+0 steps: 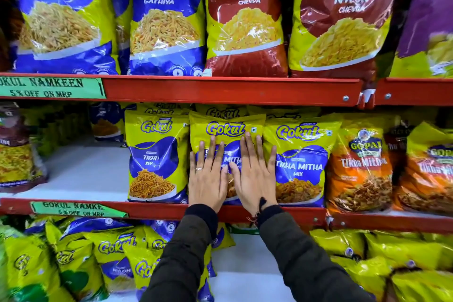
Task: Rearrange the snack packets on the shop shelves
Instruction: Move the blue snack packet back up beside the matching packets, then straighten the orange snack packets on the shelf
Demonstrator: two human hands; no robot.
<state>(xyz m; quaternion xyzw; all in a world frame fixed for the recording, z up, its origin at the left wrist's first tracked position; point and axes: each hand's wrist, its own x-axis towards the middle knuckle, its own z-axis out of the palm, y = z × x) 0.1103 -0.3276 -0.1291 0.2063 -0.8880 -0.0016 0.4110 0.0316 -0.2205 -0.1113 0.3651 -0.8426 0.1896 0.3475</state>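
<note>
Now both hands are flat on the middle shelf's front row; the left hand (pixel 207 179) and the right hand (pixel 255 174) lie side by side, palms down, on the face of the centre Gokul Tikha Mitha packet (pixel 226 127); fingers (pixel 246 147) are spread and straight on both hands, open, pressing and not gripping anything; a ring shows on the left hand. That packet stands upright at the red shelf lip (pixel 157 209), touching a Gokul Tikha Sev packet (pixel 157 157) on its left and a second Gokul Tikha Mitha Mix packet (pixel 301 162) on its right; orange Gopal Tikha Mitha packets (pixel 360 169) follow further right. Looks like the squaring-up step, pushing or patting the packet into line with its neighbours; more Gokul tops peek out behind the row. To the left the white shelf board (pixel 81 171) is bare for a stretch, so by my reckoning there's room still to fill. Next move, I'd judge, calls for an even push from both palms so the packet sits flush without toppling back; then a reach down to the loose heap of Gokul packets (pixel 115 252) on the shelf below for more stock.
</note>
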